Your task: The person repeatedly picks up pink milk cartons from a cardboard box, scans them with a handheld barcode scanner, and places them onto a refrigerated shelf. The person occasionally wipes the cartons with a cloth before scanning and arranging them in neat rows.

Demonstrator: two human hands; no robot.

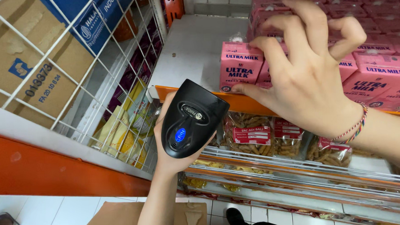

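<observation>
My left hand (163, 150) is wrapped around a black scanner (192, 118), its blue light facing me, held below the orange edge of the shelf (193, 50). My right hand (308, 71) reaches up and right of the scanner, well apart from the left; its fingers curl over the tops of pink cartons (242, 71) on the shelf, thumb against the front carton. Snack bags (250, 135) hang underneath. A wire cage (63, 69) with boxes stands left.
</observation>
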